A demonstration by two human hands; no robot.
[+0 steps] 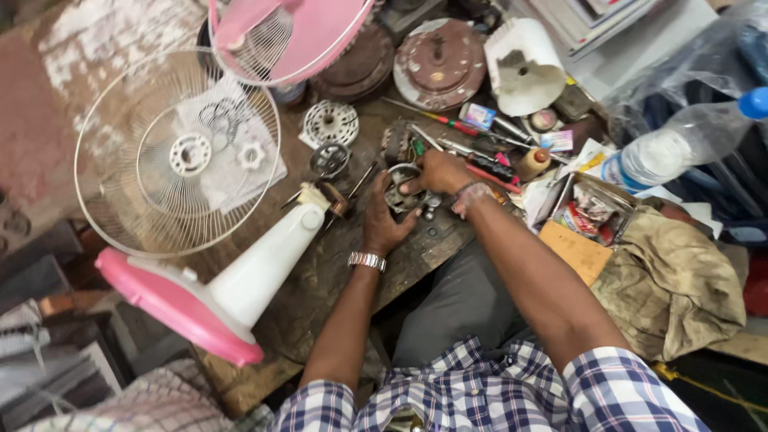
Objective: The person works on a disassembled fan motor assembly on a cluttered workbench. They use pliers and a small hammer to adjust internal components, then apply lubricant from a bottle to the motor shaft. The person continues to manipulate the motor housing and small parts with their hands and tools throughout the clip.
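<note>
Both hands grip a small fan motor on a cluttered workbench.

The left hand [382,224] cups the round metal motor [402,190] from below, fingers curled around it; the right hand [442,172] closes on its upper rim. Left of the motor lies a fan stand [240,276], beyond that a wire guard [172,152]. Right of the motor lie screwdrivers [480,152] and a plastic bottle [680,144].

Wire fan guard [176,152], pink fan base [172,308], water bottle [680,144].
</note>
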